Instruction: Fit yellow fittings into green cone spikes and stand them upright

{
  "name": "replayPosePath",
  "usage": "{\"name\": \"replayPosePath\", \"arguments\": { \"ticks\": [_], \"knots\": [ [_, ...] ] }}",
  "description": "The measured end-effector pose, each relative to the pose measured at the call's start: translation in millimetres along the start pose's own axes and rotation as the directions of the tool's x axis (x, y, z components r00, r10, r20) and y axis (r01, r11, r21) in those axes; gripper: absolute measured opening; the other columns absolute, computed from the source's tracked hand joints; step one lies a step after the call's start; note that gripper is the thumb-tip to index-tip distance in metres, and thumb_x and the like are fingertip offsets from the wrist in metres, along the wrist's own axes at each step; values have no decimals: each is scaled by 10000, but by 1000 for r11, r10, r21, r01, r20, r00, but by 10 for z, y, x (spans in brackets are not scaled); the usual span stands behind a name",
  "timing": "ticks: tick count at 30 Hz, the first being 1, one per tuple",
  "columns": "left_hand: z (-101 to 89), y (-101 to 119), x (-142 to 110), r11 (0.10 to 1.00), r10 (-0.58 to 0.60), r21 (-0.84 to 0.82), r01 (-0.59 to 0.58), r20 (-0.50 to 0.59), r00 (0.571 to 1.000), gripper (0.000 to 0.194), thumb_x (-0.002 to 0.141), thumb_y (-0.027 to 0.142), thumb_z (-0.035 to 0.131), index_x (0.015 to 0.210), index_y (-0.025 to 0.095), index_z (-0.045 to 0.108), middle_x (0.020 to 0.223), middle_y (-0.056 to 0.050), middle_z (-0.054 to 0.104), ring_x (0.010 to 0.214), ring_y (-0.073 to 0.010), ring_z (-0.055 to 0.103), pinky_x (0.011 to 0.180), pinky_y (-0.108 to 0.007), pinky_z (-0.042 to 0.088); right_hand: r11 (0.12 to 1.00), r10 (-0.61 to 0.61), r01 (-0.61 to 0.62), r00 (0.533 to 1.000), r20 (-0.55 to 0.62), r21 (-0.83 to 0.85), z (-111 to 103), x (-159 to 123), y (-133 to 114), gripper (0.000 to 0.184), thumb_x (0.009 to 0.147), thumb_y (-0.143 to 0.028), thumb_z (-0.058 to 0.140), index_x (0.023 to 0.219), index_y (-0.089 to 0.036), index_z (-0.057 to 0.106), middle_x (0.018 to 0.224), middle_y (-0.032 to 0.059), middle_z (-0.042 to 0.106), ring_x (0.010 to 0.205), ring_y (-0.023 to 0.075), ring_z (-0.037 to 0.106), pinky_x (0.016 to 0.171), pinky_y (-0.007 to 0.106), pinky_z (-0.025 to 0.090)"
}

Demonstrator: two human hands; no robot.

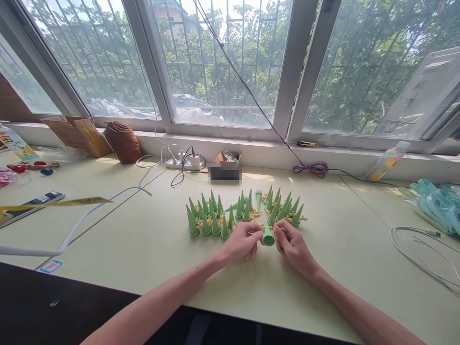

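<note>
Between my two hands a green plastic cone spike (268, 236) is tilted, its hollow round base turned toward me. My left hand (244, 239) pinches the left side of this cone with thumb and forefinger. At its right side, my right hand (290, 242) is closed in a pinch; what its fingertips hold, if anything, is too small to make out. Behind the hands, several green cones stand upright in a left group (216, 225) and a right group (283, 210), with small yellow fittings (255, 214) among them. One cone (258, 197) stands point down at the back.
A power strip (183, 163) with cables and a small open cardboard box (228, 158) are at the back. On the right lie a grey cable (402, 244), teal plastic items (436, 201) and a leaning bottle (388, 160). A white cable (104, 203) crosses the left side.
</note>
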State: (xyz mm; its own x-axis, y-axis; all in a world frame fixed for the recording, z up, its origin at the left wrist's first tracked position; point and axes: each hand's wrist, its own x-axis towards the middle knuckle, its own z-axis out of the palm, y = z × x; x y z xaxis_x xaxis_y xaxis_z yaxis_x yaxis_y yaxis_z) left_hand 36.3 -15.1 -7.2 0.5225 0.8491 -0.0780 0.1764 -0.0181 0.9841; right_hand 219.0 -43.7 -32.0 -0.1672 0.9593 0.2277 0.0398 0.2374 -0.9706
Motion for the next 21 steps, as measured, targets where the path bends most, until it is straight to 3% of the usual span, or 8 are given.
{"name": "replayPosePath", "arguments": {
  "ticks": [4, 8, 16, 21],
  "knots": [
    [-6, 22, 15, 971, -120, -200, 127, 51, 992, 502, 864, 641, 556, 776, 147, 573, 522, 16, 596, 339, -72, 463, 358, -188, 362, 1000, -14, 14, 1000, 6, -13, 1, 0, 7, 334, 989, -506, 469, 811, -224, 440, 531, -84, 340, 439, 93, 287, 421, 235, 224],
    [6, 7, 13, 962, -135, -217, 163, 141, 981, 603, 806, 722, 566, 749, 122, 587, 643, -34, 660, 397, -65, 511, 376, -183, 355, 999, -27, 28, 999, 24, -30, 6, -4, 2, 332, 989, -510, 462, 822, -224, 447, 526, -82, 360, 434, 96, 305, 425, 239, 233],
    [3, 27, -25, 970, -118, -191, 151, 171, 978, 541, 800, 660, 634, 792, 121, 596, 711, -39, 676, 424, -60, 515, 398, -184, 364, 997, -25, 28, 999, 47, -74, -6, -16, 4, 338, 992, -510, 450, 818, -221, 444, 525, -81, 350, 454, 101, 283, 445, 244, 242],
    [-2, 45, -49, 977, -104, -167, 133, 172, 980, 492, 801, 619, 665, 751, 141, 560, 552, 13, 608, 395, -65, 483, 410, -186, 357, 994, -21, 23, 1000, 15, -104, -8, -14, 16, 333, 979, -528, 460, 850, -221, 461, 589, -68, 350, 470, 105, 294, 444, 246, 240]
  ]
}}
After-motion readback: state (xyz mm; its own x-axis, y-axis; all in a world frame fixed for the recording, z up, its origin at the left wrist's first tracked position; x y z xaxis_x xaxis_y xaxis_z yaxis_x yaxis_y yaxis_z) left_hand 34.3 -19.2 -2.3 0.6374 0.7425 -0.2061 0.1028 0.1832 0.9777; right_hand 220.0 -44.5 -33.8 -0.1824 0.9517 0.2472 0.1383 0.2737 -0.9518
